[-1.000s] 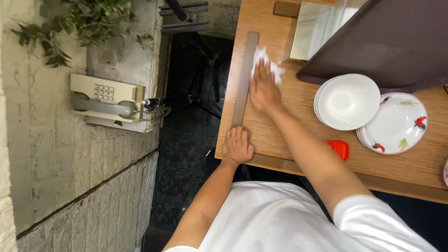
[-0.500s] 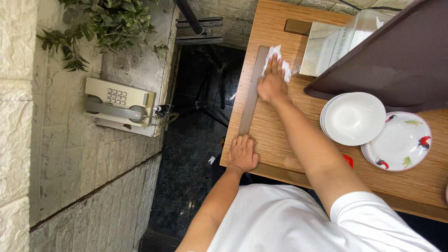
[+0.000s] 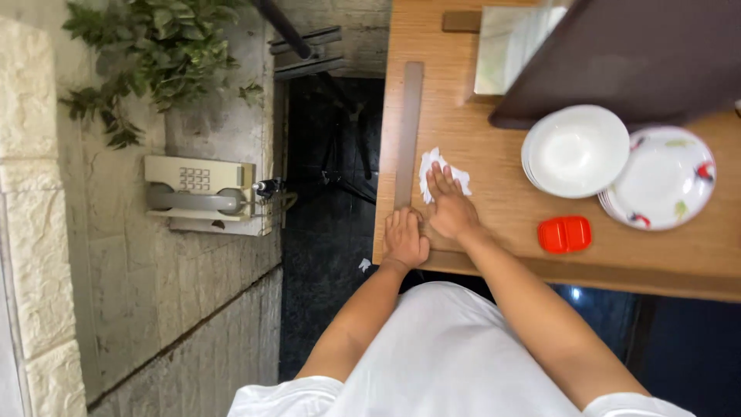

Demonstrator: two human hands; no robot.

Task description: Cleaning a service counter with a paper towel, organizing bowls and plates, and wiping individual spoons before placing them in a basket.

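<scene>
Wiping: the right hand [image 3: 451,210], flat with fingers spread, presses a white tissue [image 3: 436,171] onto the bench [image 3: 478,255]. It has been drawn back from the far end of the strip [image 3: 408,131] toward the near edge, so most of that stretch is covered. The left hand [image 3: 404,238] lies flat, empty, bracing. Bowls [image 3: 575,150], plates [image 3: 664,179] and a red box [image 3: 564,234] sit rightward; a wall phone [image 3: 202,193] and plant [image 3: 147,54] hang left.

Stone-block wall [image 3: 46,232] with wall phone [image 3: 202,194] and plant [image 3: 147,54]; dark tiled floor [image 3: 324,293]; wooden table [image 3: 494,232]; even daylight.
</scene>
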